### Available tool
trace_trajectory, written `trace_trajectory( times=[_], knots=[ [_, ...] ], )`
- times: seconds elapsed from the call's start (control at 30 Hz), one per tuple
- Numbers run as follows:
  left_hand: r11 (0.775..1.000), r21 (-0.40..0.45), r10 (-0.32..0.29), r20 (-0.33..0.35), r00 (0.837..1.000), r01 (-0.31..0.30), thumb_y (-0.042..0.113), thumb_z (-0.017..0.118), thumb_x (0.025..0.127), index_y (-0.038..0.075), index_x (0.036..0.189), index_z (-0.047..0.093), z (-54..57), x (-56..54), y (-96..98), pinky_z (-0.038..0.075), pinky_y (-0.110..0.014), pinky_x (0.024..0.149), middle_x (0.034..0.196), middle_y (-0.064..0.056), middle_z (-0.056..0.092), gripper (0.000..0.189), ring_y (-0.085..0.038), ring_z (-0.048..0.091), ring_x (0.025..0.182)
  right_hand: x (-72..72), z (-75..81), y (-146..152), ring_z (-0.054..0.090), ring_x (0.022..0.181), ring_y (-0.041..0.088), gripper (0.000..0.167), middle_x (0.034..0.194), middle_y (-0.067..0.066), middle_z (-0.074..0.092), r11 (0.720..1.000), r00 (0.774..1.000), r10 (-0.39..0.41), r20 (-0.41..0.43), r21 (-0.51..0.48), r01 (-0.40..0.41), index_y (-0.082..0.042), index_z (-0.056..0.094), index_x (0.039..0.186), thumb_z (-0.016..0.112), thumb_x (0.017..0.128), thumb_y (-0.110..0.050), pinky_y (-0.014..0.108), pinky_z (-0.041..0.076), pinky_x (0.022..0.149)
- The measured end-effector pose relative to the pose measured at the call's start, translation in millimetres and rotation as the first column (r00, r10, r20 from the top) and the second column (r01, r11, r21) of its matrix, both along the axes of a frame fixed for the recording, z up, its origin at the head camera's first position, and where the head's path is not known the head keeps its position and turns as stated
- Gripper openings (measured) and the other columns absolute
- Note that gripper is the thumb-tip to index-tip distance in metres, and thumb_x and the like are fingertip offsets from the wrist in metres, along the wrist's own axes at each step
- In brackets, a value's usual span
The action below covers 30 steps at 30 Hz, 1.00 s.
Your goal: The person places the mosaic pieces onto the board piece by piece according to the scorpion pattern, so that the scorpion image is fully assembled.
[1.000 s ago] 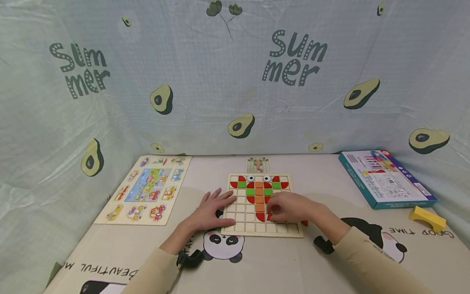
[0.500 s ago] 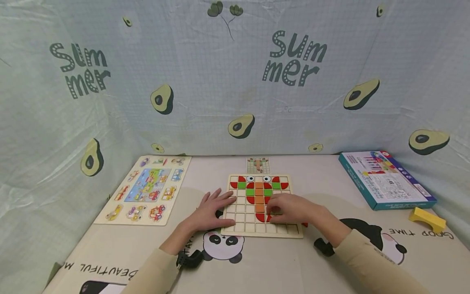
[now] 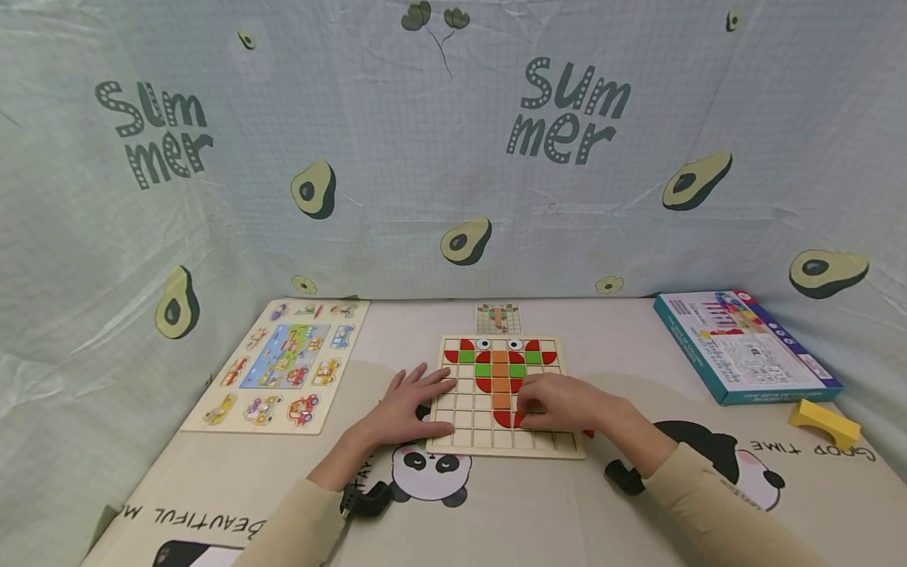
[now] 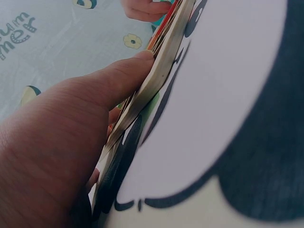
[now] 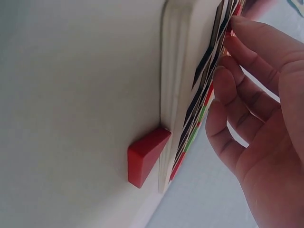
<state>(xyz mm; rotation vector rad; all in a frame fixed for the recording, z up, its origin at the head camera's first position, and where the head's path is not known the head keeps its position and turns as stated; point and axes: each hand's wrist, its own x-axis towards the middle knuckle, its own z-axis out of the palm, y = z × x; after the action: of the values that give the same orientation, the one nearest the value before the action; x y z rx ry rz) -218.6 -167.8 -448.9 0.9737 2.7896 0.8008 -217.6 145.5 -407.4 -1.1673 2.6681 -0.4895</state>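
A wooden grid board [image 3: 460, 441] lies in the middle of the table, with red, green and orange pieces and two eye pieces set in its squares. My left hand [image 3: 404, 409] rests along the board's left edge, fingers spread; in the left wrist view its thumb [image 4: 128, 73] touches the rim. Over the lower right squares, my right hand [image 3: 560, 400] pinches a red quarter-circle piece [image 3: 518, 420] beside another red one; the fingers partly hide it. A loose red block [image 5: 145, 156] lies against the board's side in the right wrist view.
Behind the board lies a small pattern card [image 3: 498, 318]. A vehicle puzzle board [image 3: 205, 417] is at the left. On the right are a teal-edged box [image 3: 751, 346] and a yellow arch block [image 3: 825, 423]. A printed cloth wall [image 3: 390, 260] stands behind.
The red piece under my right fingers has gone from tilted to lying flatter in its square. My right hand has shifted very slightly; the left hand has stayed still.
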Motion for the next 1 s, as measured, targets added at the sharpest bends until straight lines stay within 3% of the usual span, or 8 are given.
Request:
trace_trajectory(
  times=[0.57,1.0],
  knots=[
    [1.000,-0.001,0.000,0.002,1.000,0.000,0.051,0.072,0.088,0.014,0.151,0.050,0.7,0.4,0.4,0.002,-0.062,0.118,0.160,-0.007,0.037,0.075,-0.039,0.013,0.152,1.9,-2.5,-0.8,0.049,0.077,0.008,0.011,0.087,-0.012,0.054,0.999,1.000,-0.028,-0.002,0.019,0.028,-0.023,0.068,0.086,0.078,0.091,-0.023,0.026,0.047,0.070],
    [1.000,-0.003,0.004,0.009,1.000,-0.004,0.050,0.072,0.088,0.014,0.150,0.051,2.5,1.1,1.0,0.002,-0.061,0.118,0.160,-0.007,0.037,0.075,-0.039,0.013,0.152,4.3,4.5,5.1,0.051,0.076,0.007,0.010,0.084,-0.013,0.054,0.998,0.998,-0.057,-0.001,-0.009,0.057,-0.023,0.069,0.085,0.077,0.091,-0.022,0.026,0.048,0.069]
  ],
)
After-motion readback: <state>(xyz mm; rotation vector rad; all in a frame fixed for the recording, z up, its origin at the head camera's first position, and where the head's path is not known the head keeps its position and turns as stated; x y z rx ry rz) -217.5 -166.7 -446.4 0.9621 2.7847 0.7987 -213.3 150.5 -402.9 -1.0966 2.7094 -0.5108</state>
